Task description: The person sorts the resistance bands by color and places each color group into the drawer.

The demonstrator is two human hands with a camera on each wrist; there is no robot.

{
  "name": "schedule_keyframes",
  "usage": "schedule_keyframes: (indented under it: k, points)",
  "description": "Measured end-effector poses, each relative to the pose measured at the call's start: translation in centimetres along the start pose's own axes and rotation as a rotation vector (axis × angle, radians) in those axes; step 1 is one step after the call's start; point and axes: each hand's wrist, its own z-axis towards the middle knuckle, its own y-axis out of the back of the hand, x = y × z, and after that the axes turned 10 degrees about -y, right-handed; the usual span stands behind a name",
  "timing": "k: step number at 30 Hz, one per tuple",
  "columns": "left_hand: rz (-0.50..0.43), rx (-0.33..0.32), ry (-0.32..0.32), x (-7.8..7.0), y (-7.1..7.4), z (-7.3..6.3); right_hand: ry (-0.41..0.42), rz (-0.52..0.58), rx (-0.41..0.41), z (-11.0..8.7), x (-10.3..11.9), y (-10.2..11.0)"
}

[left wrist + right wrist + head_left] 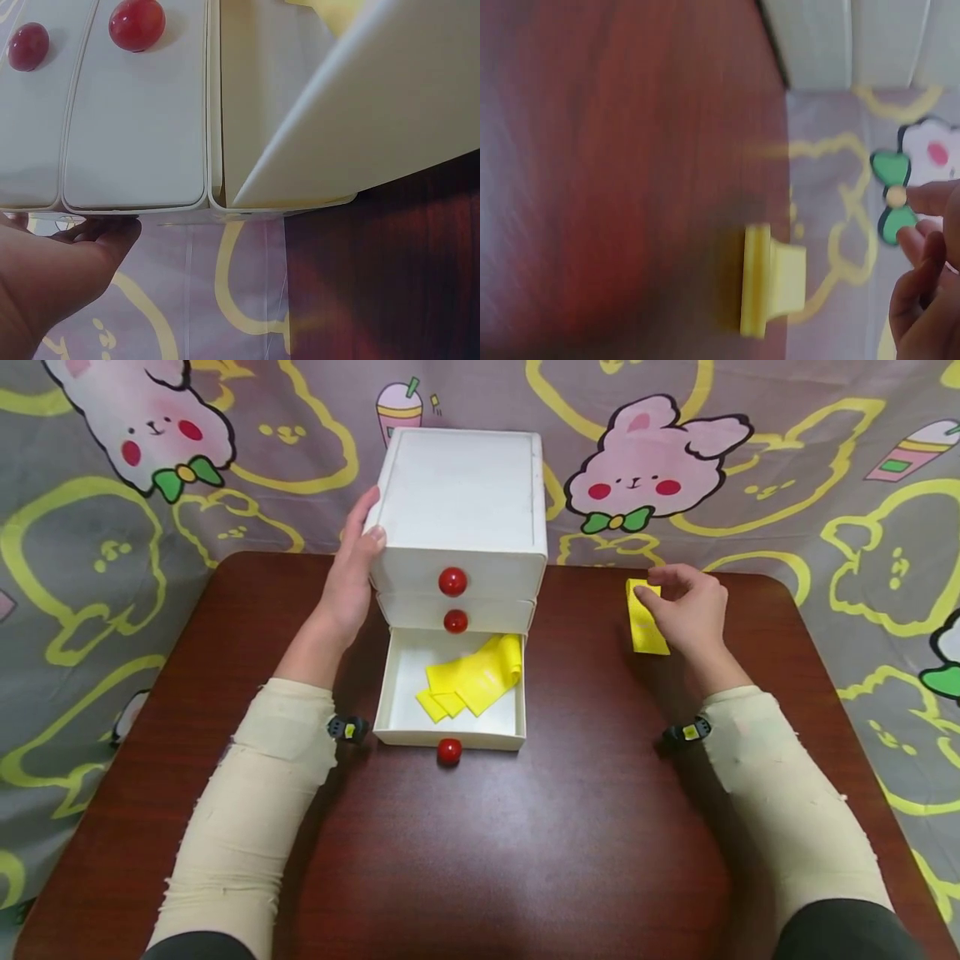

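Observation:
A white drawer cabinet (pixel 461 493) with red ball knobs stands on the table, its bottom drawer (pixel 401 672) pulled out. In that drawer lie several folded yellow strips (pixel 483 677) with faint print. My left hand (pixel 348 581) rests against the cabinet's left side, fingers lying along it near the top. In the left wrist view the thumb touches the side edge. My right hand (pixel 690 610) is at the right, thumb and fingers loosely bent. Another folded yellow strip (pixel 772 281) overlaps the fingertips in the head view, but shows apart from the fingers (pixel 922 262) in the right wrist view.
The dark red-brown table (pixel 585 827) carries the cabinet toward its back edge. A patterned cloth (pixel 465 393) with rabbit drawings hangs close behind and along both sides. The open drawer's red knob (pixel 449 752) sticks out toward the front.

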Motion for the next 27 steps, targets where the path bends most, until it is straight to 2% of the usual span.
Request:
schedule_keyframes:
  k: [5,13,20,27]
  points:
    - [-0.007,0.0,-0.009,0.0,0.0,0.0,-0.017,-0.003,0.028,2.5,-1.1,0.4]
    - [-0.012,-0.01,-0.021,0.0,-0.1,0.1,-0.061,-0.057,0.105,5.1,-2.5,-0.1]
    - [-0.008,-0.003,-0.028,0.2,0.1,0.1,-0.129,-0.091,0.17,6.5,-3.9,-0.6]
    - [-0.007,-0.002,-0.026,0.2,0.1,0.1,-0.155,-0.214,0.24,7.1,-4.5,-1.4]
